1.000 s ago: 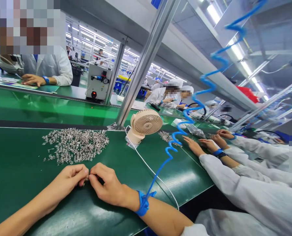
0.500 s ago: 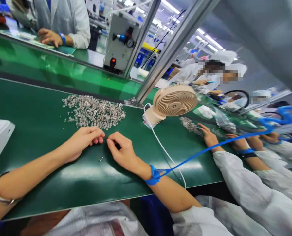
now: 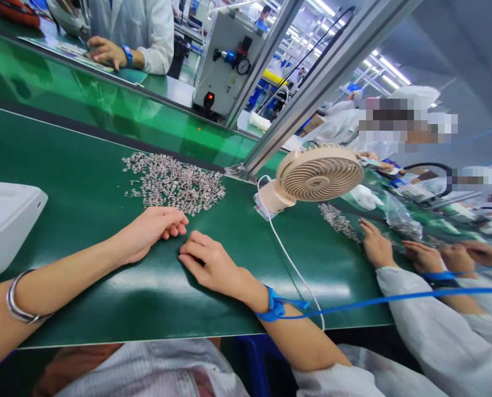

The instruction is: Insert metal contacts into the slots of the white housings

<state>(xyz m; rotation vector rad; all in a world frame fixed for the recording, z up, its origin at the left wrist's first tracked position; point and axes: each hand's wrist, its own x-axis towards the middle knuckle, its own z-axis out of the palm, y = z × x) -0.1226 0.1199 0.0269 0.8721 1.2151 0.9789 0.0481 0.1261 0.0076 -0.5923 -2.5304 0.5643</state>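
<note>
A pile of small silvery metal parts lies on the green work surface, just beyond my hands. My left hand rests at the pile's near edge with its fingers curled together; whatever may be in them is hidden. To its right and slightly nearer me, my right hand has thumb and forefinger closed towards each other, and I cannot make out anything between them. The two hands are close but apart. A blue wrist strap with a cord circles my right wrist.
A beige fan with a white cable stands right of the pile, by a slanted metal post. A white device sits at left. Co-workers' hands work on the right beside another pile; another person sits across.
The view has shifted, so the scene sits further right. A small metal piece that lay on the surface between my hands no longer shows. My right hand has come slightly nearer to me.
</note>
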